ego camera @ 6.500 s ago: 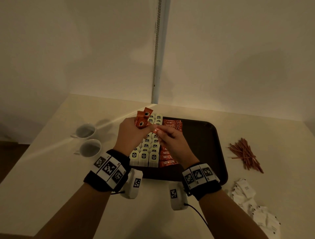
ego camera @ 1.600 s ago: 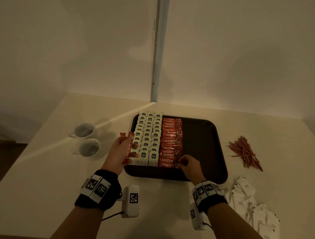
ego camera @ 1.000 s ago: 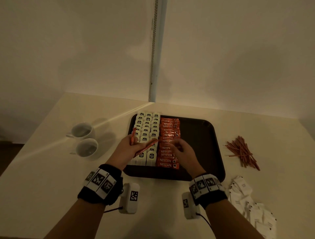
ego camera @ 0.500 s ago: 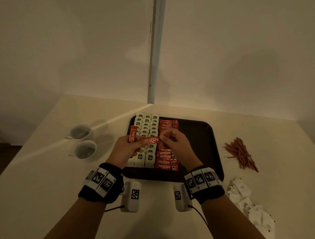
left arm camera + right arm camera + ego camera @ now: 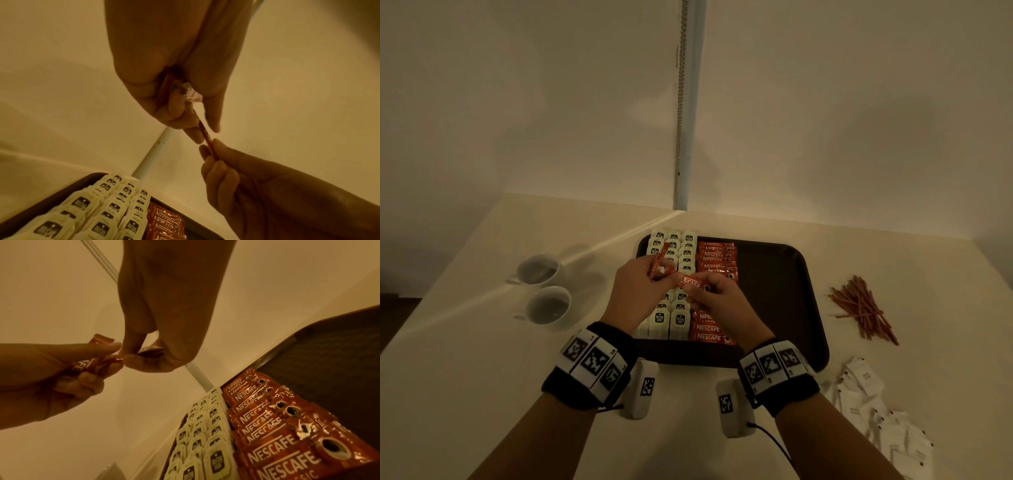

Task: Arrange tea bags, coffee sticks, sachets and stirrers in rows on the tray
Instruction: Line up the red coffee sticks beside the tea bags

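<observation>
A: How far along is the person?
B: Tea bags [image 5: 674,246] and coffee sticks [image 5: 717,255] are filling the tray [image 5: 784,294]'s left side.
A: And the hands?
B: The left hand [image 5: 635,294] is gripping spare sticks above the tray while the right hand [image 5: 717,301] is pinching one stick [image 5: 693,282] out. Stirrers [image 5: 863,308] and sachets [image 5: 883,418] are lying right of the tray, unplaced.

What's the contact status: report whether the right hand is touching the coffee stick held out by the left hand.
Touching. The head view shows the right hand pinching one coffee stick that the left hand also holds.

tea bags [image 5: 674,270] left in tray [image 5: 784,308], coffee sticks [image 5: 714,329] beside, stirrers [image 5: 863,308] right, sachets [image 5: 876,411] nearer, 2 cups [image 5: 544,287] left
</observation>
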`<state>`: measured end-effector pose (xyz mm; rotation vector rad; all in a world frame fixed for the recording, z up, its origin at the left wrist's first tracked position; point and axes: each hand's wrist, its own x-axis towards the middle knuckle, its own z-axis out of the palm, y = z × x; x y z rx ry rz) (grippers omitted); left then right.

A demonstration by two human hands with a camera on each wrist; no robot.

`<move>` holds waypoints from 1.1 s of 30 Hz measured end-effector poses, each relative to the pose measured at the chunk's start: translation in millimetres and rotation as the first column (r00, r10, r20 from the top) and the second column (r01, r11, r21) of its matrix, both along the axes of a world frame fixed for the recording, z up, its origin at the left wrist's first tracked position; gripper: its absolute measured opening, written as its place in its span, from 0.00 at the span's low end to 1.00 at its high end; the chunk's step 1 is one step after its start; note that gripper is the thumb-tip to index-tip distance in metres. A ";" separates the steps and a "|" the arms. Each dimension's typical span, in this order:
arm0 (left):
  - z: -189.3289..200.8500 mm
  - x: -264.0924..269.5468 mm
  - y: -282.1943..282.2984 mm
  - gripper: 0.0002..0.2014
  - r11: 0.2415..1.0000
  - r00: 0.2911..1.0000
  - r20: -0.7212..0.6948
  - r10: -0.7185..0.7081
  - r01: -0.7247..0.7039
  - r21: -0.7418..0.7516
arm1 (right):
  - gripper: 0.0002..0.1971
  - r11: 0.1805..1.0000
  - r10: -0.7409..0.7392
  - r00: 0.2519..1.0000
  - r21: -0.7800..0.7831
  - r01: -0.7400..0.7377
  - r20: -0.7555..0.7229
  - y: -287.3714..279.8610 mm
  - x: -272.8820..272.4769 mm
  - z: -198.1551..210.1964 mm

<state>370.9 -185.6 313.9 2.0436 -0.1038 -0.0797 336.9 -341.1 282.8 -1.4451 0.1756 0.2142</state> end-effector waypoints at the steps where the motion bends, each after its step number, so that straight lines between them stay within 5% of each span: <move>1: 0.4 -0.3 -0.2 0.06 1.000 1.000 -0.005 -0.018 0.018 0.003 | 0.05 0.999 0.008 1.000 0.045 -0.008 -0.003 -0.1 -0.1 0.1; 8: -2.7 -2.6 -2.0 0.06 0.996 0.995 -0.099 0.007 -0.016 -0.093 | 0.09 0.988 0.038 0.996 0.153 -0.026 -0.076 -11.1 1.8 0.0; 20: -13.7 -6.4 5.8 0.03 0.987 0.987 -0.154 0.049 -0.071 -0.144 | 0.10 0.974 0.025 1.000 -0.226 -0.027 -0.013 -34.2 -1.6 -1.6; 24: -14.1 -8.9 8.3 0.14 0.982 0.966 -0.257 0.038 -0.084 -0.170 | 0.08 0.902 0.015 0.999 -0.432 0.005 0.042 -50.3 -3.0 -11.7; 28: -15.0 -5.5 16.4 0.22 0.946 0.917 -0.390 0.084 -0.196 -0.259 | 0.07 0.797 0.016 1.000 -0.603 -0.017 -0.007 -68.0 -14.5 -35.7; 33: -11.6 -6.6 29.1 0.17 0.945 0.898 -0.425 0.116 -0.232 -0.232 | 0.04 0.804 -0.014 0.987 -0.589 -0.085 -0.162 -73.9 -37.5 -67.5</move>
